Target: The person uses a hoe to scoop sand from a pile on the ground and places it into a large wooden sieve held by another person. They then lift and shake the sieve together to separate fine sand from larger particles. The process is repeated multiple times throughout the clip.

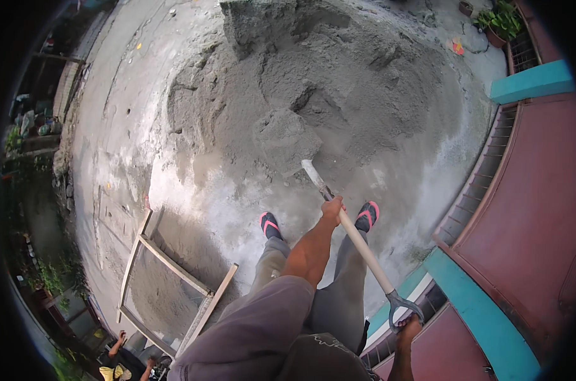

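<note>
Both my hands are on a long-handled shovel (368, 255), which slants from the lower right up to the middle of the view. My left hand (331, 208) is wrapped round the pale shaft just above its metal socket. At the other end, my right hand (410, 326) grips the grey D-shaped handle. A load of grey sand-like material (288, 136) covers the shovel's blade, so most of the metal is hidden. The blade lies at the near edge of a large grey heap (377, 82) of the same loose material.
My feet, in dark and pink footwear, stand on dusty concrete (205, 187). A wooden frame (175, 264) is at the lower left, with another person (121, 363) beyond it. Along the right run a maroon gate (523, 209) and turquoise posts (532, 82). A potted plant (500, 22) sits far right.
</note>
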Demonstrator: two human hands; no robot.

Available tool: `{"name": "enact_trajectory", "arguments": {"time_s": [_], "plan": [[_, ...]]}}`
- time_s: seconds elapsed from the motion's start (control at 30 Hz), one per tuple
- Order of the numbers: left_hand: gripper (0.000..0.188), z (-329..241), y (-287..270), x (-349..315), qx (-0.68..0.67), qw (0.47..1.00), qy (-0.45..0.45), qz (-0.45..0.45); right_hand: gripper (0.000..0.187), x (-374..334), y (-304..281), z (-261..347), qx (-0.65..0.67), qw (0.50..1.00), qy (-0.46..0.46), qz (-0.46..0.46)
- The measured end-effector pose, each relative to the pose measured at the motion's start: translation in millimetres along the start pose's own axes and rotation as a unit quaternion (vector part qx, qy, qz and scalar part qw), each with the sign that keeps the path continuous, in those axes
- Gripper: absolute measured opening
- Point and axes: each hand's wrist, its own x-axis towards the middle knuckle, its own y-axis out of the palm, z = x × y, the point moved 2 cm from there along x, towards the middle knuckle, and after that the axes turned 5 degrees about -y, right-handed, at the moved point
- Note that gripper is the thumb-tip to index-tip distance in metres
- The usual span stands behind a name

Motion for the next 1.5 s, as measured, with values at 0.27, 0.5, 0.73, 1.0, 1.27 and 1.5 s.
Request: {"name": "enact_trajectory", "arguments": {"time_s": [0.27,0.5,0.73,1.0,1.27,1.5], "plan": [[0.016,-35.3,-83.1,-55.1,-0.169,0.985,0.019,0.016,0.022,-41.7,37.4,72.2,-0.079,0.985,-0.105,0.116],[0.014,-102.4,-209.8,-97.8,-0.334,0.940,0.067,-0.005,0.016,-98.3,133.4,113.9,-0.152,0.941,-0.189,0.236],[0.015,-164.7,-415.7,-144.7,-0.486,0.859,0.138,-0.087,0.016,-247.0,288.0,83.1,-0.230,0.860,-0.199,0.410],[0.012,-147.6,-685.2,-220.3,-0.602,0.726,0.247,-0.223,0.010,-515.9,364.3,-97.5,-0.305,0.559,-0.255,0.728],[0.019,-95.1,-797.2,-316.8,-0.654,0.646,0.375,-0.122,0.022,-707.0,308.7,-142.5,-0.083,-0.023,-0.497,0.863],[0.026,-138.6,-751.6,-313.0,-0.733,0.517,0.442,0.031,0.019,-655.8,355.5,6.4,-0.211,0.123,-0.556,0.794]]}}
